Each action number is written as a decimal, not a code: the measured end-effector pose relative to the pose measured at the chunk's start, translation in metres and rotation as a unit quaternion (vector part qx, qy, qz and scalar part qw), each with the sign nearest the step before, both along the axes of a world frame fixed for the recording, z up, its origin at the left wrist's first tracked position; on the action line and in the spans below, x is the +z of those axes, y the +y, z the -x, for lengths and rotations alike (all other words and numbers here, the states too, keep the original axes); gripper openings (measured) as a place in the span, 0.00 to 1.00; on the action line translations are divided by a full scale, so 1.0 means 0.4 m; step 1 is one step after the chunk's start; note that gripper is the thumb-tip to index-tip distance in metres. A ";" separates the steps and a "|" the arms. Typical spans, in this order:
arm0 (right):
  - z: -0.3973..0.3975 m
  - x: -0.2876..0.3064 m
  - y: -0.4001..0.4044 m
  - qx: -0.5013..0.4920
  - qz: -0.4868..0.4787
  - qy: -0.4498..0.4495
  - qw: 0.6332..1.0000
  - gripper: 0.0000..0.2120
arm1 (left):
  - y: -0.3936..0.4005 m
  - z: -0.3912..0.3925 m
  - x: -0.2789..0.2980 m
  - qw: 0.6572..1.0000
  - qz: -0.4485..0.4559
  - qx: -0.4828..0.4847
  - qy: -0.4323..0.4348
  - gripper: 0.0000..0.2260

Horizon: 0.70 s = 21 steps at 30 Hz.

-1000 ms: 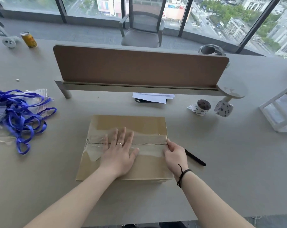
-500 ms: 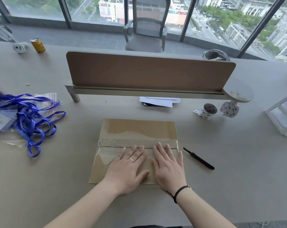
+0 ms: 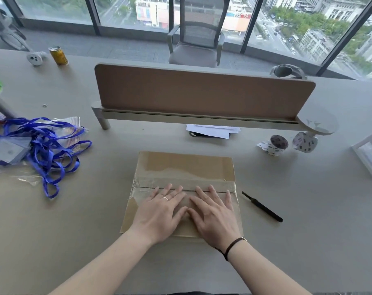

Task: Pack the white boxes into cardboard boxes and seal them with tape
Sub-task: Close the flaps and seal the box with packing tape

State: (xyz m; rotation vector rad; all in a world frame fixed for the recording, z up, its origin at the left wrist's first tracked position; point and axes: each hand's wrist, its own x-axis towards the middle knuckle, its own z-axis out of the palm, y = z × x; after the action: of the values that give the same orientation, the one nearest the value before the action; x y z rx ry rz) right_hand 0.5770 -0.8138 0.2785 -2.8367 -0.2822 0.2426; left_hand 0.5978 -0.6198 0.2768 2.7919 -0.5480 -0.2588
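A cardboard box (image 3: 185,167) lies flat on the table (image 3: 308,231), directly in front of the person. The left hand (image 3: 159,211) and right hand (image 3: 215,213) rest side by side on its top, fingers on a strip of tape (image 3: 142,184) along the seam. A pen-like tool (image 3: 263,207) lies just right of the box. Two tape rolls (image 3: 274,144) sit farther back on the right. A tangle of lanyards (image 3: 42,145) lies to the left. A desk divider (image 3: 202,92) stands behind the box, papers (image 3: 212,130) beneath it, a chair (image 3: 196,39) beyond. A can (image 3: 58,55) stands far left.
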 end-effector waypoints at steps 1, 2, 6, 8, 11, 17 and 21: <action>-0.001 -0.002 0.002 -0.004 -0.002 -0.016 1.000 0.23 | 0.001 0.003 -0.004 1.000 0.000 0.004 -0.003 0.41; -0.002 -0.006 0.001 -0.004 0.002 -0.040 0.999 0.21 | 0.002 0.004 -0.007 1.000 -0.001 0.007 -0.002 0.42; -0.005 -0.018 -0.032 0.018 0.033 -0.119 0.992 0.18 | 0.022 0.002 -0.006 0.999 0.004 0.036 -0.011 0.41; -0.003 -0.019 -0.047 0.018 0.037 -0.130 0.991 0.17 | 0.039 -0.003 -0.006 0.999 -0.004 0.045 -0.012 0.39; 0.001 -0.014 -0.038 0.017 0.040 -0.125 0.991 0.18 | 0.049 -0.003 -0.006 0.999 -0.023 0.041 -0.003 0.35; -0.022 -0.011 0.022 0.067 -0.004 -0.008 0.998 0.33 | 0.051 0.006 -0.003 0.998 -0.060 0.031 -0.007 0.29; -0.034 0.008 -0.016 0.058 0.001 0.032 0.998 0.38 | 0.071 0.004 0.011 0.997 -0.037 0.064 0.013 0.32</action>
State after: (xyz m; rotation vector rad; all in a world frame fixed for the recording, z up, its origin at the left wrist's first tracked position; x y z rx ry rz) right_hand 0.5905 -0.8204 0.2818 -2.8114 -0.4332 0.3568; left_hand 0.5960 -0.5916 0.2813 2.8760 -0.3591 -0.2945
